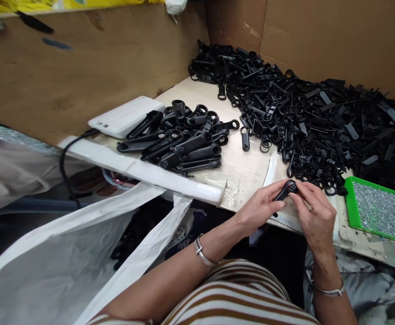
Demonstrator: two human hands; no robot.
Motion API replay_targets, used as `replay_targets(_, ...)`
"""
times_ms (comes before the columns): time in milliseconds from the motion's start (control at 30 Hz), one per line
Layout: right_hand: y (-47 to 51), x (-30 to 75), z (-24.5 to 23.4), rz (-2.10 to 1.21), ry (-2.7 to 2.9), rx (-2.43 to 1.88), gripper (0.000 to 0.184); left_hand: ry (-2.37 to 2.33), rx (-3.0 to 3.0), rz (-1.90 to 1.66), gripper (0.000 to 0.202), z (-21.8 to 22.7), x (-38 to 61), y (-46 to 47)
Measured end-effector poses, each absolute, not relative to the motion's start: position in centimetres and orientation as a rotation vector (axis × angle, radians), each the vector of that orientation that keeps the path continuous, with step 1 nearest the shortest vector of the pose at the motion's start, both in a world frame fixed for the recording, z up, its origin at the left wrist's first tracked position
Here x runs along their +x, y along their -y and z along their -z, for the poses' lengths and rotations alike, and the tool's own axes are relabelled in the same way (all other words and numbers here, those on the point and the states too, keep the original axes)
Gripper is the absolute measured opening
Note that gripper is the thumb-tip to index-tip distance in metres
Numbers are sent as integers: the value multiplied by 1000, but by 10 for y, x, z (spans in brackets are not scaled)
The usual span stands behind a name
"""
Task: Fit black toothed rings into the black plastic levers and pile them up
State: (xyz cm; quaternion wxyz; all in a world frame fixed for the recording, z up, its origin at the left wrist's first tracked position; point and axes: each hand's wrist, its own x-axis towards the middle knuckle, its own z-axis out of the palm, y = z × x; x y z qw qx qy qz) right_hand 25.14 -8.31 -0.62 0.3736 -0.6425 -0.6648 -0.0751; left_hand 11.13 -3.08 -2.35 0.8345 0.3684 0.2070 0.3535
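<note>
Near the table's front edge, my left hand (259,205) is closed around a black plastic handle-like part with a ringed end (284,190). My right hand (316,211) pinches that part's ringed end from the other side, fingertips pressed together there. Whether a smaller piece sits between the right fingertips cannot be made out. Just beyond the hands lie small black ring pieces (314,164), at the near edge of a big heap of black plastic parts (272,97). A separate pile of longer black handles (184,140) rests to the left on the table.
A green tray (352,212) of small silvery metal pieces (383,210) stands at the right. At the left are a white flat box (126,116), a black cable (63,167) and a white padded edge (143,169). A white bag (48,266) hangs below. Cardboard walls (336,40) stand behind.
</note>
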Motion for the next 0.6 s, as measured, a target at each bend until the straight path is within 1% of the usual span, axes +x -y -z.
replay_targets(167,85,250,9,171,1684,-1724,26,-453,957,-763,56,26,113,35)
replay_targets(300,90,248,8,102,1630,-1716,26,-488,1251,-762,55,24,109,36)
replay_targets(433,100,253,6,-172,1533,-1679,24,-632,1573,-715,39,11,100,33)
replay_targets(500,105,259,6,-345,1466,-1672,27,-686,1621,-678,32,6,96,32)
replay_targets(600,109,264,9,-580,1379,-1690,37,-668,1575,-659,34,2,93,36)
